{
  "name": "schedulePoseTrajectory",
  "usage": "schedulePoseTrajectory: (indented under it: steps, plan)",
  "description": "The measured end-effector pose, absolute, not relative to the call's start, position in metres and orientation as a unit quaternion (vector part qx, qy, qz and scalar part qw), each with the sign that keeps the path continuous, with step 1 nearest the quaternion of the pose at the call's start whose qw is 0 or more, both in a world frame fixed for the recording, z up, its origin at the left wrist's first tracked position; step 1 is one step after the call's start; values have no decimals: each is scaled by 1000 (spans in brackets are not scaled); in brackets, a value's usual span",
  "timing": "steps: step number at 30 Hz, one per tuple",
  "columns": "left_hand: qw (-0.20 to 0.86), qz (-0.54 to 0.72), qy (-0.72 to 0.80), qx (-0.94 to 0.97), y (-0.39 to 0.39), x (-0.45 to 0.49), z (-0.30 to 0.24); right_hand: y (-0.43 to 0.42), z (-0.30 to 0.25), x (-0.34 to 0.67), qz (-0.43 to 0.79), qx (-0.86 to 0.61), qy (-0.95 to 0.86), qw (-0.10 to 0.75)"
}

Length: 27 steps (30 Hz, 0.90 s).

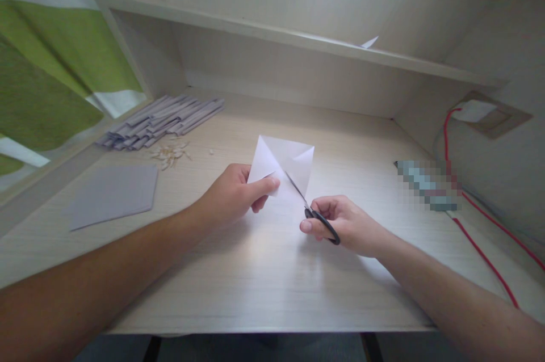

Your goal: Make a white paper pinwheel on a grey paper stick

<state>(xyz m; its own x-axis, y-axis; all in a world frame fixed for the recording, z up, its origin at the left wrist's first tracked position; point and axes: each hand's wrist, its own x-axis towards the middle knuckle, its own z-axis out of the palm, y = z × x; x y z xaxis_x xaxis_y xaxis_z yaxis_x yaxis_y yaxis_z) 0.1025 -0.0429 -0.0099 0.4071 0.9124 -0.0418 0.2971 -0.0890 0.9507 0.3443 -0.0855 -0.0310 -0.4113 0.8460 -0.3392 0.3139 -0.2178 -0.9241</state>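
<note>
My left hand [242,189] pinches the left side of a small white square of paper [298,160], held up above the desk. Diagonal lines, creases or cuts, run across the sheet from its corners. With thumb and fingers in the handles, my right hand [340,223] grips black-handled scissors [327,226]. Their blades reach up and left into the paper from its lower right corner, along a diagonal. Whether the blades are fully closed I cannot tell. The fingers of my left hand behind the sheet are partly hidden.
Rolled grey paper tubes [166,118] are piled at the back left, beside small pale scraps [170,152]. A stack of grey sheets [114,194] lies nearer. At right are a blurred-out device [426,186] and a red cable [485,260]. A shelf [255,30] overhangs the desk.
</note>
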Motion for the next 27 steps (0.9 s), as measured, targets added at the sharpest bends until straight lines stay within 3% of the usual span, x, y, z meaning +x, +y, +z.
schedulePoseTrajectory:
  steps: [27]
  plan:
    - [503, 311, 450, 669, -42, 101, -10, -84, -32, 343, 594, -500, -584, 236]
